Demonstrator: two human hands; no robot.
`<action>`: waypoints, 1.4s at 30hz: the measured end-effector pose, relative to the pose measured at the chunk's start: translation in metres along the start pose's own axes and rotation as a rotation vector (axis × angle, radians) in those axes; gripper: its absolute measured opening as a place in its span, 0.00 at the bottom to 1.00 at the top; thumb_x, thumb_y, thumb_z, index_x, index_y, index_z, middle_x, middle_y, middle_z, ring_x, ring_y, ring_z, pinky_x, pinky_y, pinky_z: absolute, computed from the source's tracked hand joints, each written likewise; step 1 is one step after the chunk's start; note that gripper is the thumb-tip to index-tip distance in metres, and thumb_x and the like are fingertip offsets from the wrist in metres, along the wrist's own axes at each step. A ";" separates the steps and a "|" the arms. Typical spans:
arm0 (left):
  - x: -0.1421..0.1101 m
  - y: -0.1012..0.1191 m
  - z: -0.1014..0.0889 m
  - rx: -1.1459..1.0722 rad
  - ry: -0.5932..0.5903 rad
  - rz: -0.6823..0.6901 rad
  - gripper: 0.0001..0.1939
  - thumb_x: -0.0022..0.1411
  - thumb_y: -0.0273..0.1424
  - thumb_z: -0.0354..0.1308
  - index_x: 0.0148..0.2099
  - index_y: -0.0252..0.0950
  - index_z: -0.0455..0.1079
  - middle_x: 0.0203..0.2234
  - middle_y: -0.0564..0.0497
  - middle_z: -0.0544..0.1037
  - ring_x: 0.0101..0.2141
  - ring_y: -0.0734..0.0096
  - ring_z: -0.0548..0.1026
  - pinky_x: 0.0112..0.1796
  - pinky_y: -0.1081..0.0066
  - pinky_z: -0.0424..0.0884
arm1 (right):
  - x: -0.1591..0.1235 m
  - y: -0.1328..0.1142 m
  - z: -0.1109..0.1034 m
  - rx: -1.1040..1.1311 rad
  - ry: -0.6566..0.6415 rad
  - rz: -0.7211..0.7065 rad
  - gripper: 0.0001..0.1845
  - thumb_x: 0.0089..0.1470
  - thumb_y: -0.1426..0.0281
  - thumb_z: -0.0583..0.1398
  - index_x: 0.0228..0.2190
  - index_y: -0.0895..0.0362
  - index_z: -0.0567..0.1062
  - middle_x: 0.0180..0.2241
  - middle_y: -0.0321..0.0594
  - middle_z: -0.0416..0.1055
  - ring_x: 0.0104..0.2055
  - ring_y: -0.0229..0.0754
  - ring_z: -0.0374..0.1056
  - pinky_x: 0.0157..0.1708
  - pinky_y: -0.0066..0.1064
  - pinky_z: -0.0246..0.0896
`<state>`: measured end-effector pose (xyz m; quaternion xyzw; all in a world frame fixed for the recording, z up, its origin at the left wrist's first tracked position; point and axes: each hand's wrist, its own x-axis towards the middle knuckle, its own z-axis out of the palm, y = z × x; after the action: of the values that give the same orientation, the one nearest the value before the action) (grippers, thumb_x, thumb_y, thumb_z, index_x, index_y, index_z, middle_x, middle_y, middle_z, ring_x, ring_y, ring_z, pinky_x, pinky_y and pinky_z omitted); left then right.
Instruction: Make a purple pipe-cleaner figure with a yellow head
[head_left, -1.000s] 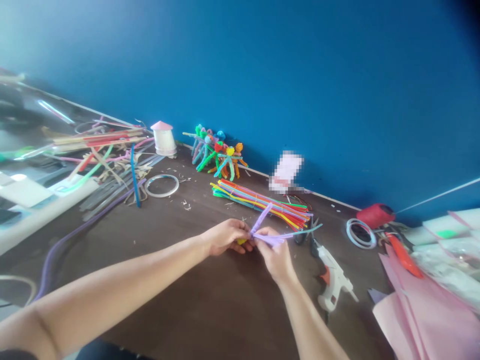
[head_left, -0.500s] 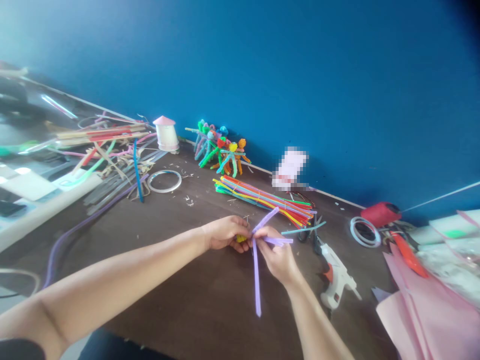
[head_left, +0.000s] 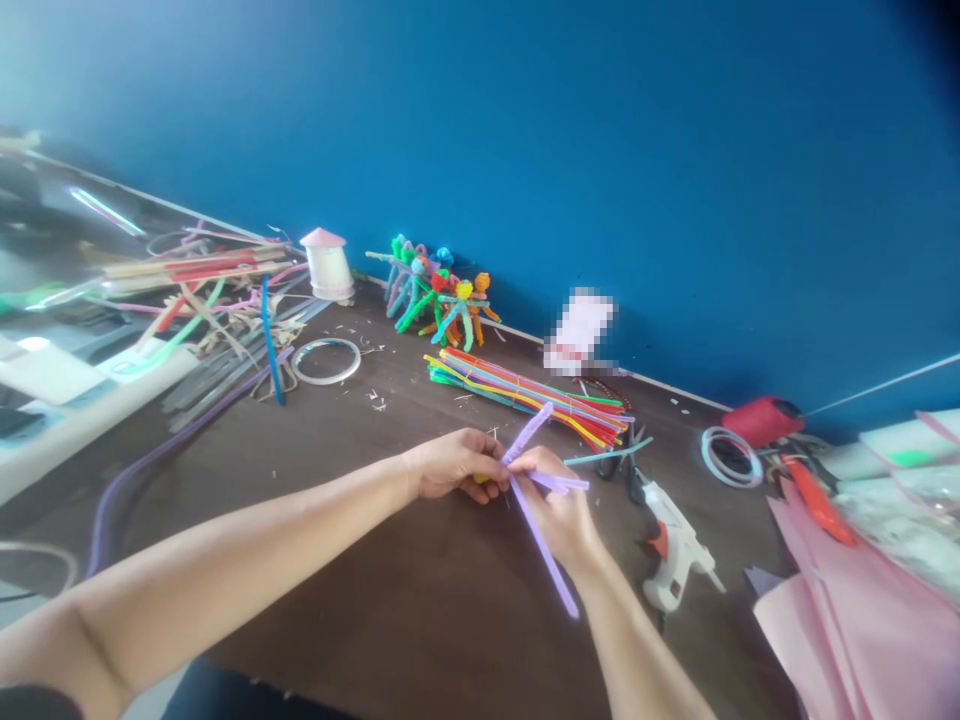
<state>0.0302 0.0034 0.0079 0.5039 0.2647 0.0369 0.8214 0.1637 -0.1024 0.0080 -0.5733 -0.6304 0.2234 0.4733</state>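
Note:
Above the dark table my two hands meet at the middle of several purple pipe cleaners (head_left: pixel 547 555), which stick out from the pinch in different directions. My left hand (head_left: pixel 456 465) is closed, with a small yellow piece (head_left: pixel 481 479) partly showing between its fingers. Whether that piece is joined to the purple stems is hidden. My right hand (head_left: pixel 562 515) grips the purple stems near their crossing, fingers pressed together. Just beyond the hands lies a banded bundle of coloured pipe cleaners (head_left: pixel 517 388). Small pipe-cleaner figures (head_left: pixel 459 300) stand behind it against the wall.
To the right lie a white glue gun (head_left: pixel 679 550), scissors (head_left: pixel 636 480), a light-blue pipe cleaner (head_left: pixel 611 452), a tape roll (head_left: pixel 731 458) and pink sheets (head_left: pixel 847 610). At the left are a white ring (head_left: pixel 326 362), a pink-topped cup (head_left: pixel 328 268) and piled strips (head_left: pixel 225 330).
The long purple stem, which hung straight down, has swung to the right and now slants toward my right wrist. Both hands keep nearly the same place and hold.

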 end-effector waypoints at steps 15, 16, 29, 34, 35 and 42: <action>0.000 -0.004 0.005 0.049 0.100 0.045 0.11 0.38 0.25 0.61 0.29 0.32 0.66 0.19 0.56 0.70 0.20 0.79 0.69 0.20 0.78 0.67 | 0.001 -0.001 0.002 -0.032 0.040 0.008 0.08 0.50 0.74 0.55 0.29 0.54 0.74 0.27 0.39 0.68 0.33 0.42 0.66 0.35 0.32 0.59; 0.000 -0.004 0.004 0.028 0.079 0.047 0.11 0.39 0.26 0.61 0.30 0.31 0.66 0.20 0.54 0.71 0.22 0.78 0.69 0.21 0.78 0.67 | 0.001 0.000 0.002 -0.014 0.046 0.032 0.07 0.50 0.74 0.55 0.29 0.54 0.74 0.27 0.39 0.68 0.33 0.41 0.66 0.35 0.32 0.59; 0.000 -0.008 0.011 0.064 0.161 0.140 0.07 0.45 0.27 0.57 0.30 0.30 0.66 0.21 0.52 0.71 0.25 0.76 0.70 0.22 0.78 0.68 | -0.001 0.004 0.001 0.345 0.061 0.462 0.07 0.44 0.67 0.61 0.27 0.57 0.69 0.21 0.32 0.67 0.23 0.34 0.61 0.25 0.26 0.57; 0.001 -0.010 0.011 0.069 0.187 0.174 0.08 0.43 0.29 0.59 0.29 0.30 0.67 0.21 0.53 0.71 0.24 0.76 0.70 0.23 0.77 0.68 | 0.002 -0.001 0.001 0.337 0.027 0.487 0.07 0.43 0.68 0.60 0.26 0.58 0.68 0.23 0.34 0.68 0.24 0.34 0.61 0.26 0.27 0.56; 0.001 -0.010 0.011 0.070 0.189 0.178 0.09 0.43 0.29 0.60 0.29 0.30 0.67 0.21 0.53 0.71 0.24 0.76 0.70 0.23 0.77 0.68 | 0.002 -0.003 0.000 0.324 0.017 0.488 0.07 0.43 0.68 0.60 0.26 0.58 0.68 0.23 0.34 0.68 0.24 0.34 0.61 0.26 0.27 0.56; 0.000 -0.010 0.012 0.069 0.163 0.148 0.11 0.43 0.31 0.61 0.29 0.30 0.67 0.19 0.54 0.71 0.23 0.77 0.70 0.22 0.77 0.67 | 0.004 -0.009 0.002 0.292 0.019 0.478 0.03 0.41 0.73 0.58 0.22 0.57 0.67 0.21 0.32 0.67 0.25 0.35 0.62 0.27 0.27 0.56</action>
<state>0.0338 -0.0114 0.0040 0.5453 0.2939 0.1291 0.7743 0.1581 -0.1001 0.0165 -0.6335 -0.4340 0.4120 0.4906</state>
